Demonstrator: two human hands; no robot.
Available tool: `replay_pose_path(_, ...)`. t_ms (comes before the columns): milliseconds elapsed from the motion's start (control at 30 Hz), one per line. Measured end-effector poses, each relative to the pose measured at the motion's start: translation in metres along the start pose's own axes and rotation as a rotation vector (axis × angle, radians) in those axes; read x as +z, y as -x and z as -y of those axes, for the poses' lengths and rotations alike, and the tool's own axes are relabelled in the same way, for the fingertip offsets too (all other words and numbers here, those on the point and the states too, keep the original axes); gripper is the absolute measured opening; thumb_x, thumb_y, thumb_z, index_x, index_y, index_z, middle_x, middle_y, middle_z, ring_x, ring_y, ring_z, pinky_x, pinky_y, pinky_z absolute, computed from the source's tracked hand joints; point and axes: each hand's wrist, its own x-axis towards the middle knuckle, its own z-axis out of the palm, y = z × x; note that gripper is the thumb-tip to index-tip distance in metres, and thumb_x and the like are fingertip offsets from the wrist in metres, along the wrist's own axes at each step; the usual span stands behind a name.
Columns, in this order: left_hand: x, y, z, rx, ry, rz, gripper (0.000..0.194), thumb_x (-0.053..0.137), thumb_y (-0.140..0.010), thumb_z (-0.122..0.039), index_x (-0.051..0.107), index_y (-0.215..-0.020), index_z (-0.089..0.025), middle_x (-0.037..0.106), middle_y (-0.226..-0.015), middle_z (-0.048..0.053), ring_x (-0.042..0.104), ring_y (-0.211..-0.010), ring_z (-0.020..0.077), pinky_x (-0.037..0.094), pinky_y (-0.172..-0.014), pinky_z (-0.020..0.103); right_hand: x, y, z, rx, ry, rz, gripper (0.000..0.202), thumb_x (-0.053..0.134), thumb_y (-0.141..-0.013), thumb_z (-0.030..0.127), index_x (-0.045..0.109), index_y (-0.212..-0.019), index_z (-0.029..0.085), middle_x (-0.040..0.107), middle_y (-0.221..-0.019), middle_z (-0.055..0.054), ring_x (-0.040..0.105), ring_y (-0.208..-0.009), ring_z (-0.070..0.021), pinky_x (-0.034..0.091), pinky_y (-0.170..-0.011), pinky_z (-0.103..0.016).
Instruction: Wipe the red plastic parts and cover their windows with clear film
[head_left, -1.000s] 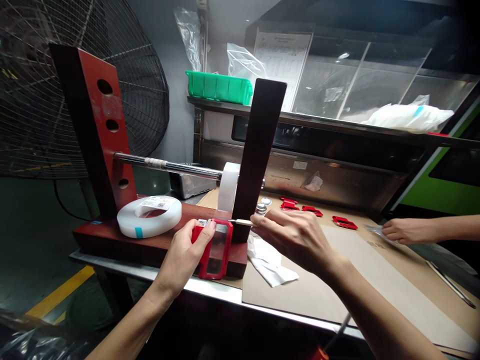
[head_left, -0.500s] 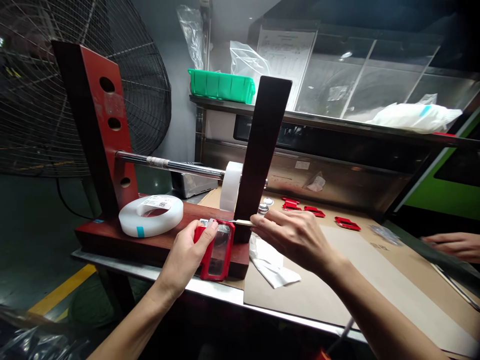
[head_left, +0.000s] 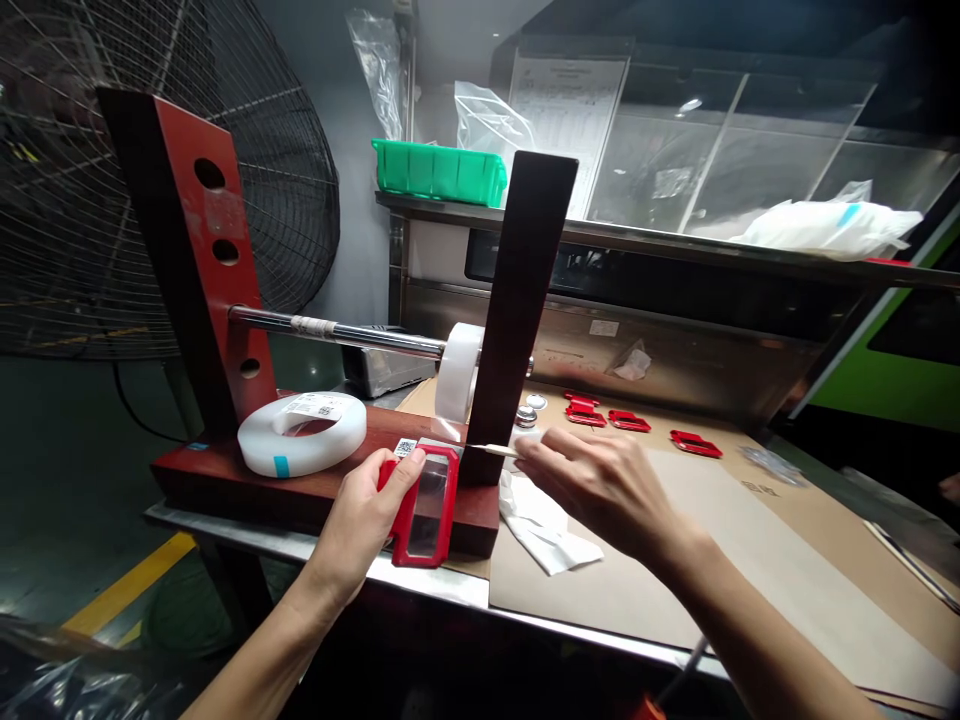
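My left hand point(head_left: 367, 510) is closed on a red frame point(head_left: 448, 510) with a clear window, its thumb on the upper left corner. Clear film edges the frame's top, and a small QR label point(head_left: 406, 448) shows beside the thumb. In my right hand point(head_left: 600, 475) is a slim tool point(head_left: 499, 450) with a pale handle and thin metal tip. That tip points left, just right of the frame's top and apart from it. Above the frame, a roll of clear film point(head_left: 457, 375) hangs on a metal rod point(head_left: 352, 335), its loose end hanging down.
A wooden stand point(head_left: 529, 300) carries the rod. On its base lies another film roll point(head_left: 255, 450). Several red frames point(head_left: 696, 443), a metal-capped bottle point(head_left: 526, 416) and white tissue point(head_left: 551, 535) rest on the cardboard-covered bench. A large fan point(head_left: 300, 180) stands left. A co-worker's fingers point(head_left: 951, 488) show far right.
The tool tip has moved right, off the frame's top edge. The red frame has shifted slightly left, and the film at its top now looks separate from the roll's end. The co-worker's hand has withdrawn rightward.
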Motion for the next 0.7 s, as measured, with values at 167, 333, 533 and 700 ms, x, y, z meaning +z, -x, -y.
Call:
replay_pose_path(167,-0.009,0.005,0.008,-0.046,0.000,-0.001,0.048,0.061,-0.075,-0.062,0.041,-0.063,-0.020,0.039,-0.054,-0.007,0.034,-0.053,0.0104,0.030,-0.049,0.021,-0.002,0.058,-0.012,0.205,-0.061,0.061,0.021,0.046,-0.097,0.030,0.064,-0.093,0.022,0.064,-0.071,0.002,0.049,-0.048,-0.0085,0.026,-0.049,-0.024)
replay_pose_path(333,-0.006,0.011,0.009,-0.060,0.015,0.028,0.047,0.060,-0.076,-0.061,0.040,-0.064,-0.021,0.037,-0.057,-0.007,0.032,-0.054,0.0109,0.029,-0.049,0.021,0.015,0.120,-0.032,0.559,-0.240,0.431,0.025,0.044,-0.093,0.044,0.062,-0.094,0.026,0.068,-0.085,0.000,0.062,-0.061,-0.0131,0.038,-0.054,-0.024)
replay_pose_path(533,0.005,0.015,0.007,-0.068,-0.030,0.067,0.049,0.063,-0.071,-0.064,0.042,-0.063,-0.020,0.036,-0.057,-0.007,0.030,-0.053,0.0109,0.026,-0.048,0.022,0.038,0.152,-0.032,0.725,-0.266,0.601,0.020,0.046,-0.090,0.041,0.058,-0.087,0.025,0.067,-0.084,0.000,0.065,-0.071,-0.0204,0.041,-0.056,-0.029)
replay_pose_path(700,0.011,0.019,0.004,-0.064,-0.063,0.081,0.049,0.064,-0.072,-0.063,0.041,-0.063,-0.021,0.037,-0.056,-0.007,0.030,-0.053,0.0106,0.026,-0.049,0.022,0.044,0.157,-0.026,0.750,-0.302,0.581,0.024,0.044,-0.092,0.045,0.058,-0.093,0.026,0.066,-0.086,0.000,0.065,-0.080,-0.0196,0.045,-0.061,-0.029)
